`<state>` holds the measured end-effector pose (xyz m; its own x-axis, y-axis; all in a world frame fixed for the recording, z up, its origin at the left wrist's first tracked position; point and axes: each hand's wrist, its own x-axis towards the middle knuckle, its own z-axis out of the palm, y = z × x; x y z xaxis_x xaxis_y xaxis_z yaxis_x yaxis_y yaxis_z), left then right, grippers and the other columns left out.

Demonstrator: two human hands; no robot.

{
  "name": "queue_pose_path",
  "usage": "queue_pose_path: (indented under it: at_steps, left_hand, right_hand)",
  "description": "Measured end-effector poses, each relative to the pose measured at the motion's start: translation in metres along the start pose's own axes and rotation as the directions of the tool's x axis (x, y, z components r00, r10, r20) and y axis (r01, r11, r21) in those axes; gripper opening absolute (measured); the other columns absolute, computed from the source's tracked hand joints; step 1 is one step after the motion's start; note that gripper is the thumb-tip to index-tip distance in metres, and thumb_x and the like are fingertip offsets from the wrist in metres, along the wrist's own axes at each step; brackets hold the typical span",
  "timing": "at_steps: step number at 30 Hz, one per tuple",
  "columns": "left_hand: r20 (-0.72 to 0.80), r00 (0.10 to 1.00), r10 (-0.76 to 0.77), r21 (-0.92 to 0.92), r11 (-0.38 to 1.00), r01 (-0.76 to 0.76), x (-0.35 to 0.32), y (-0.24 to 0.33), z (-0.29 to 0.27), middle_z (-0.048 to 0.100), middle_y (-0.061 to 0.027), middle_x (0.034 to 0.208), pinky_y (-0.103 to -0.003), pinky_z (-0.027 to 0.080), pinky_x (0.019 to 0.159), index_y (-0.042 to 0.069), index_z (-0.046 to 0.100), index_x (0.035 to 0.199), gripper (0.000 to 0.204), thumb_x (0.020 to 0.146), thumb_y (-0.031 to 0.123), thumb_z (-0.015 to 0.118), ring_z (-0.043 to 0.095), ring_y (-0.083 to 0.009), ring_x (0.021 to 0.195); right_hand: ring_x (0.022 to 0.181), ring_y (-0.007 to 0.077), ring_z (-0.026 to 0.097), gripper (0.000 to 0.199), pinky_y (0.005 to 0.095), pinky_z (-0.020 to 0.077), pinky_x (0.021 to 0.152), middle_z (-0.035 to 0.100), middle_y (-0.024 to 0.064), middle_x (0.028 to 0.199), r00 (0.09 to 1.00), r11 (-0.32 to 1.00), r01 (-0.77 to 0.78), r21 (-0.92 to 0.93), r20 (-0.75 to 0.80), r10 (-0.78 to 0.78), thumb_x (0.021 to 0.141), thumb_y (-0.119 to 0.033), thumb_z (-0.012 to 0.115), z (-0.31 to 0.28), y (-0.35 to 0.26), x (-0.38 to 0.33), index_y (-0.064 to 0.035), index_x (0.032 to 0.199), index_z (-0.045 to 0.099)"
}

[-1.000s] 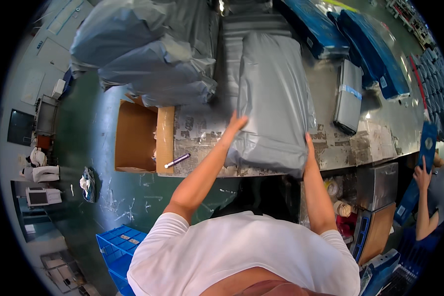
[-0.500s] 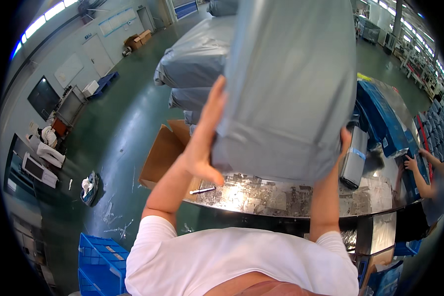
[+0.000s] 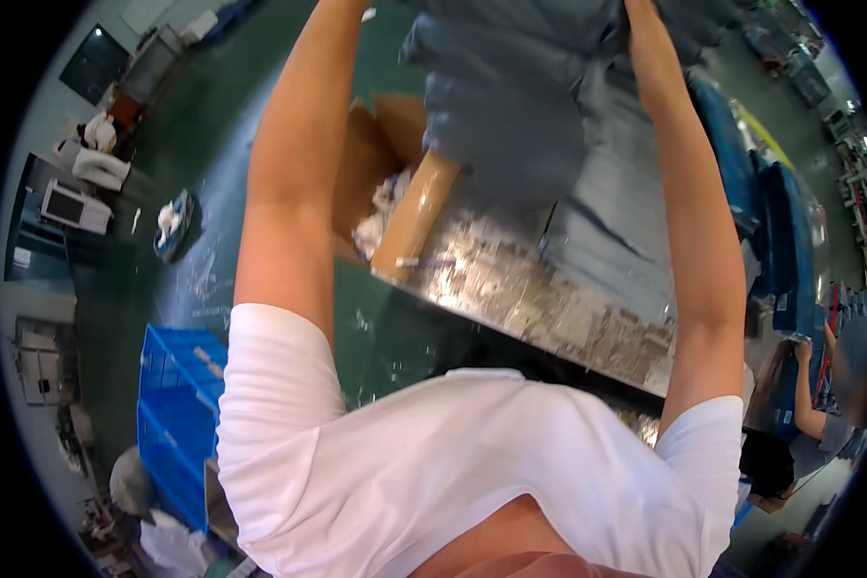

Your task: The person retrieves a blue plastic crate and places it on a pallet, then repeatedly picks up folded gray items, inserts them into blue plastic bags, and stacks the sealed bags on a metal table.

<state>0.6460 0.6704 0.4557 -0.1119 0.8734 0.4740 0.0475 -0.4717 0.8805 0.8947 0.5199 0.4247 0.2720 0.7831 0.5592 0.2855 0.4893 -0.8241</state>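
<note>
Both my arms reach far forward and up. My left forearm runs out past the top edge, so the left hand is out of sight. On the other side, my right forearm ends at the wrist at the top edge, beside a grey plastic-wrapped package; the fingers do not show. What either hand holds cannot be seen. Below that package, more grey plastic hangs blurred over the table. Smooth grey plastic sheeting lies on the worn metal tabletop, between my arms.
An open cardboard box with crumpled material inside stands at the table's left end. Blue wrapped packages lie at right, near another person's arm. A blue plastic crate stands at lower left. A bundle sits on the floor.
My arms have stretched forward and up, taking my hands beyond the top edge. The large grey package that was between them has moved away from me. The view has tilted and turned.
</note>
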Motion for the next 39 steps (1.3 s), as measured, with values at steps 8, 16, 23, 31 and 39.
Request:
queue_pose_path:
  at_steps: [8,16,23,31,39]
  left_hand:
    - [0.806,0.579,-0.124,0.478,0.714,-0.512,-0.293,-0.218,-0.129,0.049,-0.0142,0.100,-0.039,0.039,0.081,0.004,0.054,0.099,0.043,0.064,0.021,0.072,0.045,-0.0322,0.095]
    - [0.726,0.473,-0.499,0.509,0.853,0.120,-0.418,-0.187,-0.021,0.057,-0.0173,0.075,-0.037,0.043,0.060,0.002,0.050,0.094,0.016,0.082,0.011,0.055,0.057,-0.0318,0.070]
    - [0.972,-0.180,0.151,-0.199,0.936,-0.291,-0.555,-0.110,0.115,0.036,-0.0246,0.124,-0.041,0.034,0.093,0.001,0.039,0.122,0.057,0.071,0.007,0.063,0.042,-0.0399,0.108]
    - [0.999,-0.014,0.035,-0.037,0.933,-0.357,-0.486,-0.137,0.152,0.036,-0.0221,0.127,-0.041,0.028,0.098,0.001,0.053,0.109,0.033,0.076,0.003,0.054,0.033,-0.0375,0.118]
    - [0.939,0.271,0.211,0.085,0.621,-0.779,-0.431,-0.184,0.262,0.029,-0.0201,0.134,-0.048,0.023,0.099,0.005,0.036,0.128,0.051,0.081,0.016,0.053,0.027,-0.0372,0.124]
  right_hand:
    - [0.082,0.0125,0.057,0.018,0.0242,0.0441,0.076,0.063,0.0055,0.089,0.606,0.562,-0.745,-0.359,-0.013,0.795,0.084,-0.009,0.051,-0.082,0.121,-0.437,0.0004,0.098,0.059]
    - [0.092,0.0144,0.055,0.036,0.0268,0.0433,0.080,0.060,0.0110,0.099,0.565,0.548,-0.810,0.207,0.025,0.825,0.086,-0.024,0.055,-0.029,0.088,-0.464,0.0004,0.113,0.051]
    - [0.068,0.0142,0.053,0.021,0.0266,0.0456,0.058,0.056,0.0059,0.077,-0.010,0.587,-0.330,0.739,-0.624,0.781,0.090,-0.025,0.045,-0.082,0.114,-0.540,-0.0059,0.099,0.050]
    - [0.067,0.0277,0.057,0.032,0.0360,0.0472,0.055,0.059,0.0170,0.079,-0.636,0.094,-0.688,0.719,-0.661,0.400,0.086,-0.027,0.046,-0.173,0.186,-0.849,-0.0070,0.111,0.045]
    - [0.073,0.0205,0.060,0.015,0.0286,0.0468,0.067,0.061,0.0121,0.077,-0.093,0.351,-0.908,0.227,-0.928,0.361,0.080,-0.012,0.057,-0.183,0.148,-0.711,-0.0020,0.091,0.057]
